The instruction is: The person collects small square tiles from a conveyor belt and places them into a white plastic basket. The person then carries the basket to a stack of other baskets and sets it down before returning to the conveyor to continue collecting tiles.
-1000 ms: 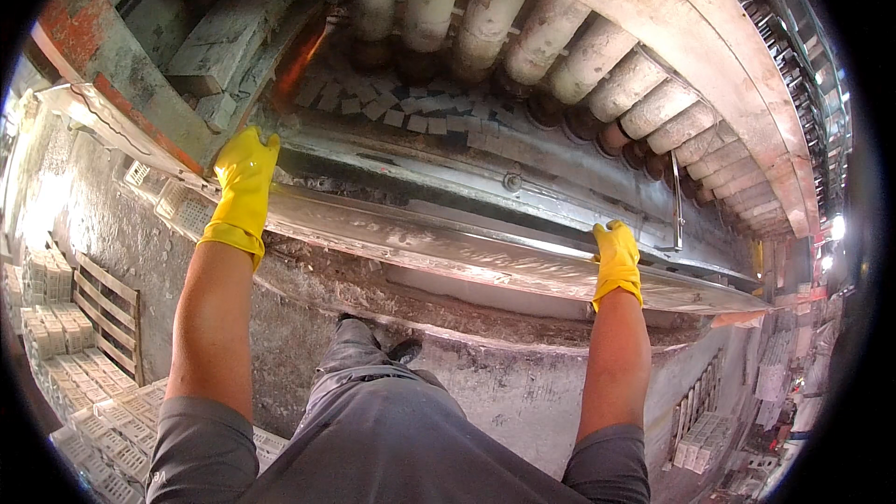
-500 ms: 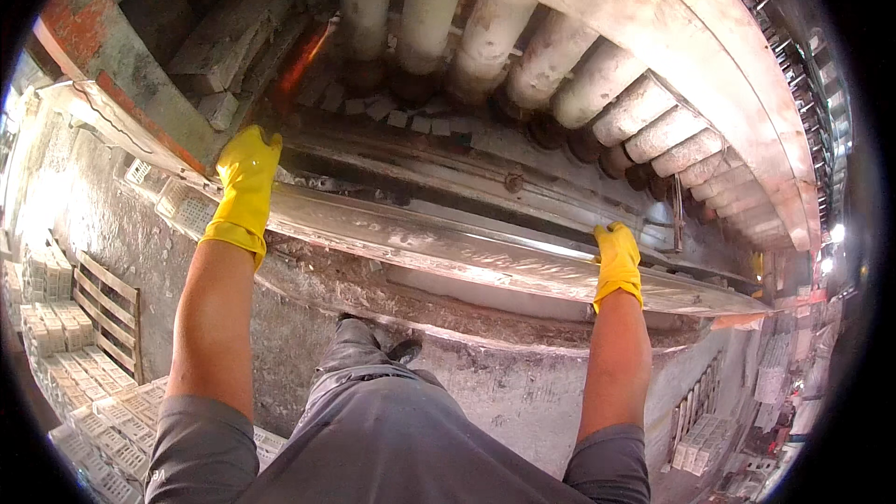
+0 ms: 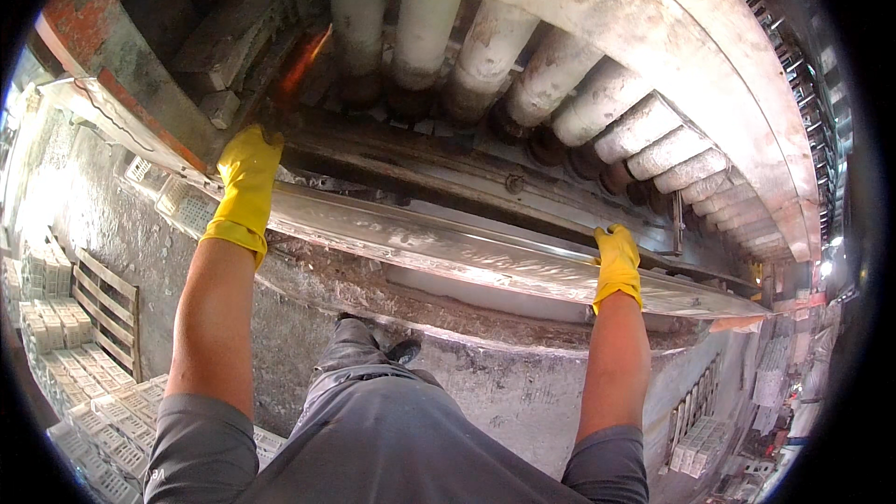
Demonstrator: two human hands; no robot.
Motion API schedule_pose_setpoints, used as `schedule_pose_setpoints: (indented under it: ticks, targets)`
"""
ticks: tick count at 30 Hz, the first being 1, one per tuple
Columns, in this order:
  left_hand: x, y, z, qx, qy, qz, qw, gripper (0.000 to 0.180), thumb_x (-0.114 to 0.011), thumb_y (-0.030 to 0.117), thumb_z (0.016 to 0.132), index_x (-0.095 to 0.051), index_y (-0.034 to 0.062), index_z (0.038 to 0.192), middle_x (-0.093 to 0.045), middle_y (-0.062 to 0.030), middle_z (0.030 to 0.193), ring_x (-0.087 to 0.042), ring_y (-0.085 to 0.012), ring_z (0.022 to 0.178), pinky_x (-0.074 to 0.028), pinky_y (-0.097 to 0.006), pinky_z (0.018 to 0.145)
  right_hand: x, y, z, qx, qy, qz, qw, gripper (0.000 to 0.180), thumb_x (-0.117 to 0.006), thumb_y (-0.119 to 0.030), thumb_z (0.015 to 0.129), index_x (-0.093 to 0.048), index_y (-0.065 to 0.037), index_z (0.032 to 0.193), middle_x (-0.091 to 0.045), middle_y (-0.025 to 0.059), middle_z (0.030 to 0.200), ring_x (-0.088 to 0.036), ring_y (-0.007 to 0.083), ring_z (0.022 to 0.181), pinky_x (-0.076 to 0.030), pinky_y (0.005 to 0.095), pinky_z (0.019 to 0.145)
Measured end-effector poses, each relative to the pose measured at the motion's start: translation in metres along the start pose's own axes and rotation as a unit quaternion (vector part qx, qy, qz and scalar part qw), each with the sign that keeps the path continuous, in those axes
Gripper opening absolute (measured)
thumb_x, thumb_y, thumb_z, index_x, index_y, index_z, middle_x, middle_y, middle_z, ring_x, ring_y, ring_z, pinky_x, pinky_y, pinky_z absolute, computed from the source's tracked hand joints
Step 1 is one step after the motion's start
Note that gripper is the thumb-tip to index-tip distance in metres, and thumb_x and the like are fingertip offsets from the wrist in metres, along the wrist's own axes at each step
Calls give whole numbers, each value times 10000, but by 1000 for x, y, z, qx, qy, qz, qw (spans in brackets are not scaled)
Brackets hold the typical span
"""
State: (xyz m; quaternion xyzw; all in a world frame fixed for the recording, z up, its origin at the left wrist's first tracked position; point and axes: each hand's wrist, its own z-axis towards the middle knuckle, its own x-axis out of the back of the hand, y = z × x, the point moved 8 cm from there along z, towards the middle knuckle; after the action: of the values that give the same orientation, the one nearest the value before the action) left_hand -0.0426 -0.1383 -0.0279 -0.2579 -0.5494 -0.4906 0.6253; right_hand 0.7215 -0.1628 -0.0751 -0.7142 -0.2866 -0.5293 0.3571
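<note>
My left hand [image 3: 246, 168], in a yellow rubber glove, is closed over the left end of a long, worn metal rail [image 3: 401, 233]. The rail runs across the front of a large machine. Farther right along the same rail, my gloved right hand [image 3: 617, 261] curls its fingers over the top edge. Both arms reach forward, and the fingertips on the far side are partly hidden. Just beyond the rail lies a dark trough [image 3: 373, 154]. Above it hangs a row of thick, pale cylinders [image 3: 485, 47] under a curved, light metal beam [image 3: 635, 0].
An orange-and-grey metal frame [image 3: 112, 65] stands at the left, beside grey blocks [image 3: 229, 37]. Stacks of pale perforated bricks [image 3: 103, 401] and a wooden pallet [image 3: 107, 313] are on the lower left floor. More stacked bricks [image 3: 700, 443] stand at the lower right.
The cylinders and the beam have come lower and nearer to the trough, covering the small pale pieces seen behind it before. Both hands have stayed in place on the rail.
</note>
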Motion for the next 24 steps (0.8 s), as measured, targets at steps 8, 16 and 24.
schedule_pose_setpoints:
  ticks: [8,16,24]
  targets:
    - [2,2,5,8,-5,-13,1000,459,-659,478,922,-751,63,1093,-752,-234,1098,-710,-444,1049,-561,-530,914,0,-3,6,13,23,-2,1000,568,-697,-421,956,-672,-27,1364,-733,226,1255,-790,323,811,-628,379,744]
    - [-2,1,13,25,-52,-11,998,518,-686,489,936,-737,62,1225,-740,-243,1197,-690,-439,1144,-538,-512,990,10,-16,1,12,49,6,999,548,-683,-426,968,-686,-18,1333,-743,209,1243,-791,319,834,-630,380,753]
    - [-4,0,14,5,7,0,1000,430,-677,470,908,-756,69,1039,-756,-235,1047,-715,-449,996,-570,-542,880,1,-5,19,44,76,-6,996,519,-688,-419,981,-693,-11,1301,-746,186,1229,-776,314,895,-639,396,670]
